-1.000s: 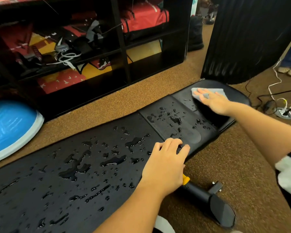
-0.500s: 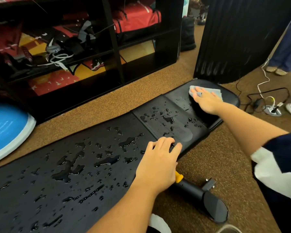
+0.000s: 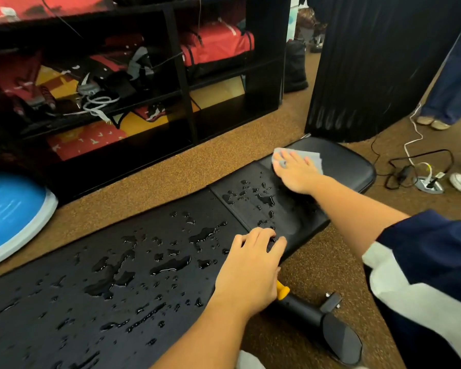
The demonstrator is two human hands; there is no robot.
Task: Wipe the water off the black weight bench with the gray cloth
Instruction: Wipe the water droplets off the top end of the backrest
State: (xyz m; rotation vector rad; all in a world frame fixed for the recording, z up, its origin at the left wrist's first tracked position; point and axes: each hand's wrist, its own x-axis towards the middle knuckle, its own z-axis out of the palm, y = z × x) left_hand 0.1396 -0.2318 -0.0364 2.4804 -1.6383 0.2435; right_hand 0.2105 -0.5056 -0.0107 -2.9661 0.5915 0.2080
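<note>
Both hands are on the black weight bench (image 3: 112, 310), well apart; the right hand (image 3: 294, 173) lies flat, fingers straight, pressing the gray cloth (image 3: 311, 156) onto the far seat pad without gripping it; the left hand (image 3: 250, 265) rests with loosely bent fingers on the bench's near edge, holding nothing. Water (image 3: 171, 265) beads and pools on the pads between the hands and along the bench to the left; the pad beside the cloth looks mostly dry. The cloth is probably thin, soft and light, apt to bunch or slip on slick wet vinyl; it likely works best spread flat under the whole palm with firm downward pressure; the bench looks heavy and stiff enough to stay put.
</note>
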